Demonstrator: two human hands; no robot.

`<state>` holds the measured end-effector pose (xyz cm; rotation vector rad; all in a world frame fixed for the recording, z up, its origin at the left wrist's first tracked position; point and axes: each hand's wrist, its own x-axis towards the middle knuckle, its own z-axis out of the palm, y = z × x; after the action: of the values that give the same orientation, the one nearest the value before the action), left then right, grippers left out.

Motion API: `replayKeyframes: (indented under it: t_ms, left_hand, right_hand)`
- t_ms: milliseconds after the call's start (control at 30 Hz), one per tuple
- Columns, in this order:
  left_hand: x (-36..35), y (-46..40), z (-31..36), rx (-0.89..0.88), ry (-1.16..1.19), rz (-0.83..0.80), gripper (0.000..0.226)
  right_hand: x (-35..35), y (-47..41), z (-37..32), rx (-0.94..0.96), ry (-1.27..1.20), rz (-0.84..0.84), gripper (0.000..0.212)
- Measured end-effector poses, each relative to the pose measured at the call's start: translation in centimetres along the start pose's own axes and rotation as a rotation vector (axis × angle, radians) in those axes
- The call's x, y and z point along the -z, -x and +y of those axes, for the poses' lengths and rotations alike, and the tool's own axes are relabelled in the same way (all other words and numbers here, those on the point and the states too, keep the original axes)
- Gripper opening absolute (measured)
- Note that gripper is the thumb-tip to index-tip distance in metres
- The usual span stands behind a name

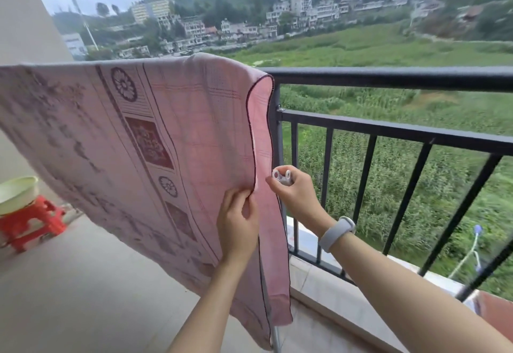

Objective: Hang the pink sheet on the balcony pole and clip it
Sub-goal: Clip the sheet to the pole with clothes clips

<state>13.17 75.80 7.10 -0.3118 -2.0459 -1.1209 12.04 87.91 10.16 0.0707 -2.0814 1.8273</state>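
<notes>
The pink patterned sheet (116,136) is draped over the dark balcony rail (388,78), hanging down on the near side and covering the rail's left stretch. My left hand (237,222) pinches the sheet's dark-piped right edge, holding two layers together. Just to the right, my right hand (294,191) holds a white clip (281,177) between thumb and fingers, a few centimetres from the sheet's edge and not touching it. A grey band sits on my right wrist.
Black vertical railing bars (366,175) run along the right above a pale stone ledge (327,283). A red plastic stool (30,222) carrying a pale green basin (16,191) stands at the left on the tiled floor. Fields and buildings lie beyond.
</notes>
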Motion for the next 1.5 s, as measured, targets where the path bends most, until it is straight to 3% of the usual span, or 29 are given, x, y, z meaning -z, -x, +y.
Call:
replayKeyframes:
  t_ms: [200,400,533,667,833,1000,1100,1233,1500]
  left_hand:
    - [-0.3,0.3,0.6,0.145,0.186,-0.07,0.016]
    - [-0.8,0.7,0.5,0.144,0.213,-0.174,0.03]
    - [-2.1,1.1,0.8,0.195,0.143,-0.109,0.035]
    - [-2.8,0.7,1.3,0.294,0.146,0.014,0.014]
    - [-2.4,2.4,0.9,0.168,0.11,0.019,0.005]
    - [-1.9,3.8,0.9,0.048,0.117,0.034,0.007]
    - [-1.4,3.1,0.9,0.062,0.125,-0.013,0.006]
    - [-0.6,1.4,1.1,0.174,0.14,-0.139,0.003]
    - [-0.4,-1.7,1.8,0.352,0.07,-0.382,0.008]
  right_hand:
    - [0.6,0.9,0.6,-0.162,-0.285,-0.142,0.014]
    - [2.2,0.4,0.3,-0.166,-0.281,-0.238,0.01]
    - [2.8,0.0,0.2,-0.135,-0.219,-0.29,0.008]
    - [3.8,0.0,0.4,-0.127,-0.255,-0.21,0.016]
    - [4.6,0.5,1.1,-0.315,-0.385,-0.178,0.039]
    - [5.1,2.8,1.7,-0.327,-0.312,-0.227,0.029]
    - [5.5,3.8,1.6,-0.317,-0.306,-0.143,0.026]
    - [5.4,5.7,2.4,-0.236,-0.066,0.009,0.02]
    - [3.6,9.6,4.4,-0.088,0.028,0.209,0.015]
